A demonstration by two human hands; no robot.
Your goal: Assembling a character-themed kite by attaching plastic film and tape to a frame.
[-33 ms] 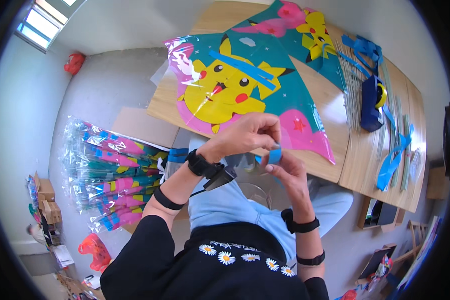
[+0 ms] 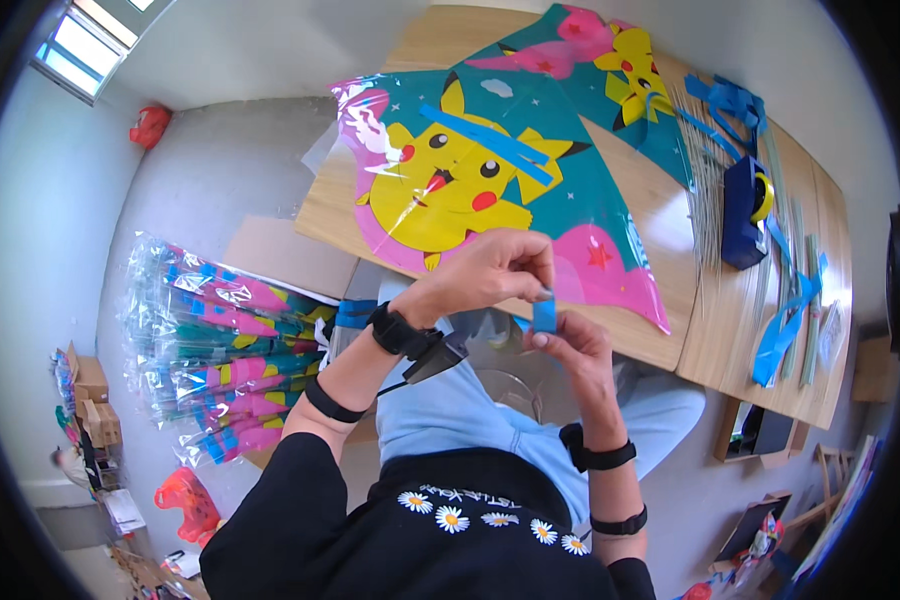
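Just past the table's near edge, my left hand (image 2: 485, 272) and my right hand (image 2: 578, 348) pinch a short blue strip (image 2: 544, 312) between them. Thumb and forefinger of each are closed on it, the left above, the right below. Beyond them a large printed plastic kite sheet (image 2: 560, 205), teal and pink with a yellow cartoon figure, lies on the wooden table (image 2: 655, 335). Two long blue strips (image 2: 490, 140) rest across the figure, side by side at a slight angle. A second similar sheet (image 2: 540, 55) lies partly under the first at the back.
At the right are a dark blue tape dispenser (image 2: 742, 212) with a yellow roll, thin sticks (image 2: 708, 190), and blue ribbons (image 2: 792, 325). Bundles of plastic-wrapped folded kites (image 2: 235, 350) lie low at the left, near a red bag (image 2: 185, 505) and a cardboard piece (image 2: 288, 255).
The blue strip between my fingers now hangs straighter, with more of its face showing. My left hand has shifted very slightly; the sheets on the table stay put.
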